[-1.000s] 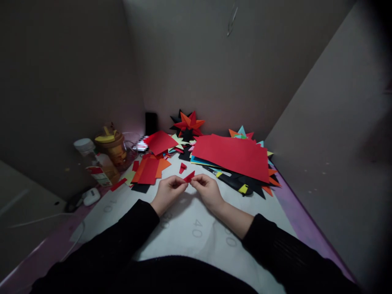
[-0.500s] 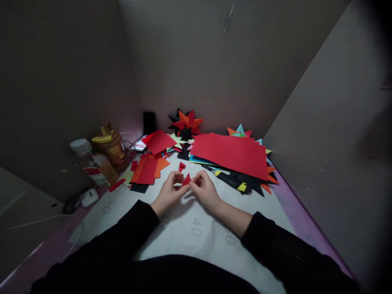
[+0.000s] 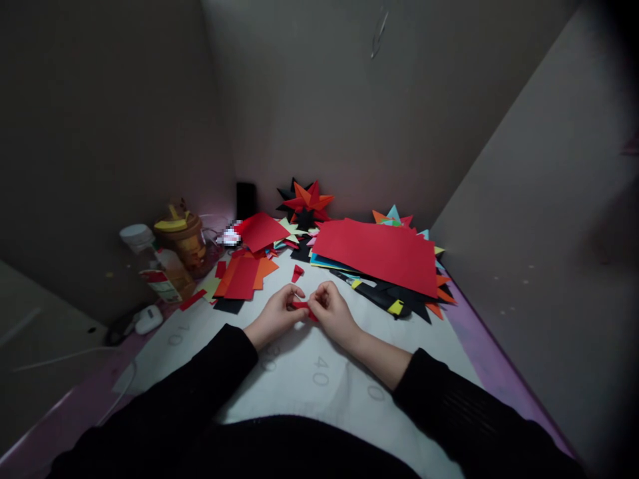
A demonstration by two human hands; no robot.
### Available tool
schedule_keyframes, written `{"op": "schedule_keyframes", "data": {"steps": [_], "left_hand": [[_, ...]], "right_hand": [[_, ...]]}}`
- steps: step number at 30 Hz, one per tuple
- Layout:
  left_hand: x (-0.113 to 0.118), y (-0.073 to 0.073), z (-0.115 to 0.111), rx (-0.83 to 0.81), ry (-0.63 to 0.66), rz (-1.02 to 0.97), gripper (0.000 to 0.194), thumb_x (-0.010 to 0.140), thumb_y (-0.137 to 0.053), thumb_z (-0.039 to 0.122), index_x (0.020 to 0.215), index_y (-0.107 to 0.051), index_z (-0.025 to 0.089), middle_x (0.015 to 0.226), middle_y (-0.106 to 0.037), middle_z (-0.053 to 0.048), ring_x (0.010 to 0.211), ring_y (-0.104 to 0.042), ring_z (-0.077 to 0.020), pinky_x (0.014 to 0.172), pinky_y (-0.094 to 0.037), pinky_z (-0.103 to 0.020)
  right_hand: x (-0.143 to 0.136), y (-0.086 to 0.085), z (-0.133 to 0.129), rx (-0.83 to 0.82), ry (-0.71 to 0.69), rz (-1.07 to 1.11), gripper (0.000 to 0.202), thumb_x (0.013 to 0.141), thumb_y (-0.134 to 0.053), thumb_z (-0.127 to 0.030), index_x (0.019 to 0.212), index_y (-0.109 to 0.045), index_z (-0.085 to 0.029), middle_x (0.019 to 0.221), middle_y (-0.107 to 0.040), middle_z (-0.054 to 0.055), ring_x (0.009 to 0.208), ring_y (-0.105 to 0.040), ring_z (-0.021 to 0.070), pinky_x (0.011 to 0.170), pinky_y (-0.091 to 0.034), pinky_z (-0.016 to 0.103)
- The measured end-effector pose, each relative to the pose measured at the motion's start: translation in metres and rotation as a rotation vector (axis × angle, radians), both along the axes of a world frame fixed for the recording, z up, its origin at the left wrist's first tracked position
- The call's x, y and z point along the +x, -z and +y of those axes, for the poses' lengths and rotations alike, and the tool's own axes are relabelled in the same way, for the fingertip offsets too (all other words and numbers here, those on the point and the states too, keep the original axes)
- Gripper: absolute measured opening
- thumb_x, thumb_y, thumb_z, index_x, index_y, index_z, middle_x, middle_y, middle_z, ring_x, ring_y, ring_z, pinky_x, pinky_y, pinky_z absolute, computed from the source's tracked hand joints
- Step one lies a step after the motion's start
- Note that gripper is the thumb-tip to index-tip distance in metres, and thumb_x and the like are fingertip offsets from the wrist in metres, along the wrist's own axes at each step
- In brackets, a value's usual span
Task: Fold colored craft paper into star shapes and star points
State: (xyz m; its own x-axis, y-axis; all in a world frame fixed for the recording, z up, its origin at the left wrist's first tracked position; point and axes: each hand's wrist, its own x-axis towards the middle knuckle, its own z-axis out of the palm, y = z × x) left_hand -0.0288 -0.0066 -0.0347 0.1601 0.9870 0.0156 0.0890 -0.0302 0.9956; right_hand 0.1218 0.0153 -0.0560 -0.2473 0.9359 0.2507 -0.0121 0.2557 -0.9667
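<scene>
Both hands meet over the white mat point(image 3: 309, 372) near the table's middle. My left hand point(image 3: 276, 313) and my right hand point(image 3: 333, 311) pinch one small folded red paper piece point(image 3: 303, 307) between their fingertips; most of it is hidden by the fingers. Another small red folded piece point(image 3: 297, 272) lies on the mat just beyond the hands. Black sleeves cover both forearms.
A large red sheet point(image 3: 379, 254) tops a stack of coloured paper at the back right, with a black-and-yellow tool point(image 3: 382, 299) at its near edge. Red and orange squares point(image 3: 243, 276) lie at the left. A paper star point(image 3: 307, 201) stands by the wall. Bottles point(image 3: 164, 263) stand far left.
The red piece stood up as a point between my fingers, then went down flat and mostly out of sight as both hands closed in on it.
</scene>
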Motion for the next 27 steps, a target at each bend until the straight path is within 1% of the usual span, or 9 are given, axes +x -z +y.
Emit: {"op": "schedule_keyframes", "data": {"steps": [6, 11, 13, 16, 19, 22, 24, 27], "left_hand": [[-0.0017, 0.0000, 0.0018, 0.023, -0.151, -0.137, 0.033, 0.067, -0.071, 0.025, 0.086, -0.045, 0.018, 0.061, -0.051, 0.008, 0.045, -0.043, -0.0042, 0.043, -0.028, -0.015], [-0.0038, -0.0010, 0.0053, -0.035, -0.204, -0.237, 0.037, 0.064, -0.073, 0.029, 0.085, -0.044, 0.019, 0.057, -0.047, 0.009, 0.041, -0.040, -0.0033, 0.041, -0.026, -0.015], [-0.0054, -0.0011, 0.0074, -0.030, -0.252, -0.268, 0.037, 0.064, -0.073, 0.028, 0.085, -0.044, 0.020, 0.057, -0.047, 0.009, 0.041, -0.040, -0.0038, 0.040, -0.027, -0.015], [-0.0073, -0.0011, 0.0098, -0.029, -0.306, -0.263, 0.035, 0.065, -0.073, 0.028, 0.088, -0.048, 0.019, 0.060, -0.052, 0.006, 0.043, -0.044, -0.0053, 0.040, -0.028, -0.016], [-0.0061, -0.0019, 0.0088, -0.065, -0.269, -0.215, 0.037, 0.066, -0.072, 0.030, 0.094, -0.052, 0.017, 0.063, -0.058, 0.002, 0.045, -0.048, -0.0069, 0.040, -0.032, -0.017], [-0.0030, -0.0030, 0.0057, -0.095, -0.198, -0.195, 0.040, 0.066, -0.072, 0.031, 0.098, -0.054, 0.015, 0.066, -0.062, -0.001, 0.047, -0.052, -0.0085, 0.042, -0.036, -0.018], [-0.0016, -0.0033, 0.0041, -0.114, -0.148, -0.195, 0.041, 0.067, -0.073, 0.031, 0.100, -0.054, 0.014, 0.070, -0.064, -0.003, 0.052, -0.056, -0.0102, 0.045, -0.038, -0.019], [-0.0013, -0.0022, 0.0030, -0.123, -0.085, -0.187, 0.042, 0.068, -0.071, 0.031, 0.102, -0.054, 0.014, 0.073, -0.065, -0.005, 0.057, -0.059, -0.0119, 0.047, -0.038, -0.019]], "right_hand": [[-0.0016, -0.0008, 0.0012, 0.004, -0.007, 0.033, 0.016, 0.077, -0.056, -0.024, 0.079, -0.040, -0.022, 0.069, -0.046, -0.005, 0.061, -0.047, 0.0114, 0.059, -0.040, 0.025], [-0.0009, -0.0025, 0.0037, -0.016, 0.005, 0.101, 0.020, 0.075, -0.057, -0.023, 0.078, -0.038, -0.023, 0.067, -0.048, -0.006, 0.061, -0.048, 0.0117, 0.059, -0.039, 0.024], [0.0012, -0.0024, 0.0052, -0.024, 0.023, 0.103, 0.020, 0.074, -0.057, -0.023, 0.079, -0.037, -0.023, 0.067, -0.048, -0.006, 0.061, -0.048, 0.0118, 0.059, -0.039, 0.024], [0.0052, -0.0028, 0.0061, 0.000, 0.073, 0.069, 0.017, 0.075, -0.055, -0.022, 0.080, -0.039, -0.023, 0.069, -0.048, -0.005, 0.061, -0.048, 0.0120, 0.058, -0.039, 0.024], [0.0071, -0.0048, 0.0041, 0.092, 0.131, -0.034, 0.013, 0.075, -0.055, -0.021, 0.086, -0.047, -0.022, 0.080, -0.052, -0.001, 0.074, -0.052, 0.0146, 0.064, -0.042, 0.026], [0.0059, -0.0068, 0.0009, 0.166, 0.100, -0.122, 0.021, 0.075, -0.056, -0.019, 0.095, -0.055, -0.022, 0.095, -0.057, 0.003, 0.088, -0.055, 0.0179, 0.069, -0.046, 0.028], [0.0047, -0.0077, -0.0005, 0.202, 0.069, -0.157, 0.023, 0.074, -0.055, -0.018, 0.097, -0.058, -0.022, 0.097, -0.059, 0.004, 0.088, -0.057, 0.0181, 0.070, -0.046, 0.029], [0.0042, -0.0083, -0.0008, 0.234, 0.065, -0.184, 0.021, 0.075, -0.053, -0.015, 0.092, -0.062, -0.021, 0.092, -0.061, 0.004, 0.084, -0.058, 0.0176, 0.071, -0.047, 0.030]]}}
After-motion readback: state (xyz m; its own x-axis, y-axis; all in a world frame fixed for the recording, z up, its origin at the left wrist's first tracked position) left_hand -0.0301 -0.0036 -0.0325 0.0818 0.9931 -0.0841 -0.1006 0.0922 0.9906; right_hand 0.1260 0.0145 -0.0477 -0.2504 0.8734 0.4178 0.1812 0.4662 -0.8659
